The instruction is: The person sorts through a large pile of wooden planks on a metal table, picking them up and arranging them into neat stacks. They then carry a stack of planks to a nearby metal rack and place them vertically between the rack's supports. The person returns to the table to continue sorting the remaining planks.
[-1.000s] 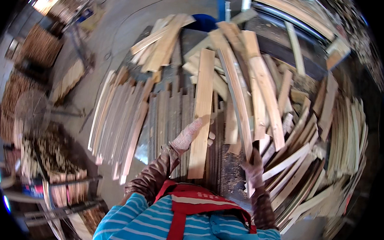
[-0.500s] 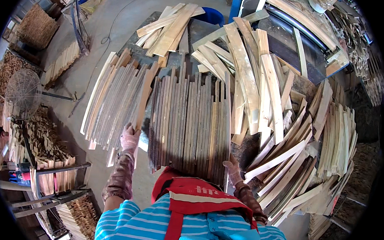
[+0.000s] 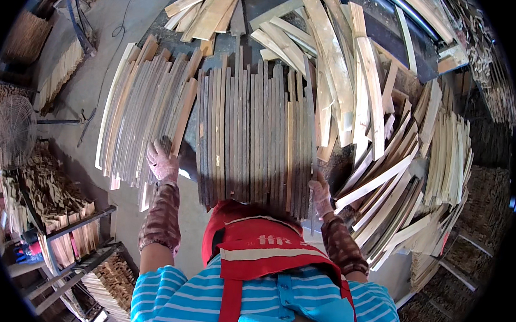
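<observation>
My left hand (image 3: 163, 163), in a pinkish knit glove, lies with fingers apart over the near ends of a left group of wooden strips (image 3: 147, 103). A reddish-brown strip (image 3: 185, 112) runs along that group's right edge, just beside my fingers. Directly ahead of me stands a broad row of greyish-brown strips (image 3: 249, 131), packed side by side with uneven far ends. At its near right corner is my gloved right hand (image 3: 321, 198), open, with the fingers against the outermost strip. The palm side of each hand is hidden.
Pale boards (image 3: 330, 65) lie crossed at the back right, with darker loose strips (image 3: 379, 179) nearer on the right. More boards (image 3: 216, 13) sit at the far end of the table. On the left are a wire-caged fan (image 3: 13, 129) and a rack of wood pieces (image 3: 58, 185).
My left hand has shifted left from the reddish-brown strip onto the neighbouring strips, and that strip now lies closer against the left group. My right hand stays by the row's corner. The view has tilted.
</observation>
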Available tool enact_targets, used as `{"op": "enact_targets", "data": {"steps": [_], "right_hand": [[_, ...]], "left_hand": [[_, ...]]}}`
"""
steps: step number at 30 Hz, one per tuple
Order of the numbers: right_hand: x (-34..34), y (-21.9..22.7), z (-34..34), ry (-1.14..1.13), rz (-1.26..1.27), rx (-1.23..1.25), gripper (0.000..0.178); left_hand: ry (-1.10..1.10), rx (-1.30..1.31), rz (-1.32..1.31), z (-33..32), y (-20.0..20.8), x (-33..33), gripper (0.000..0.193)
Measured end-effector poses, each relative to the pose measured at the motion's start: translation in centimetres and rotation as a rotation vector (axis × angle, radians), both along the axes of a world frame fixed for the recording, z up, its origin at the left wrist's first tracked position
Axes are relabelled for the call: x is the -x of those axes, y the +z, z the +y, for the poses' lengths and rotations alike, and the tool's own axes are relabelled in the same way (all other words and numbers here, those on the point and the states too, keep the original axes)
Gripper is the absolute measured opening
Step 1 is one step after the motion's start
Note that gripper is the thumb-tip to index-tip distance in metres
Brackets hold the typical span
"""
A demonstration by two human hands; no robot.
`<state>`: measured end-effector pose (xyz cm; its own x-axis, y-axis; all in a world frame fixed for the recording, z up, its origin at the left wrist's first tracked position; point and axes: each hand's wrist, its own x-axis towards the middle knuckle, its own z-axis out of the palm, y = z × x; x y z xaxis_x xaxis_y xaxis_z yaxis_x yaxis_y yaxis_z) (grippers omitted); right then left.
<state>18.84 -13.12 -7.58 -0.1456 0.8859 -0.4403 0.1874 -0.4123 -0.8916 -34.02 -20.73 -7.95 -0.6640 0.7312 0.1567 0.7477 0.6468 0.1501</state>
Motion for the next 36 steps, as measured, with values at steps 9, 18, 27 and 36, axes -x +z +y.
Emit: {"op": "enact_targets", "data": {"steps": [9,18,27,36], "right_hand": [[3.1,0.2,1.2,-0.133,0.115,0.065,0.064],[7.9,-6.0,-8.9,-0.238,0.032,0.257,0.075],[12.3,-3.6,-2.8,-0.242,-0.331,0.008,0.074],[9.4,-5.6,-7.3,-0.308,0.202,0.052,0.077]], "left_hand": [[-0.087,-0.218,-1.167,1.6,-2.7,-5.2,0.095],[-0.062,-0.221,-1.371,5.1,-3.0,-0.5,0.090],[0.019,-0.030,-0.992,6.2,-5.2,1.4,0.094],[0.023,-0.088,-0.812,0.8,-2.7,-3.6,0.065]]}}
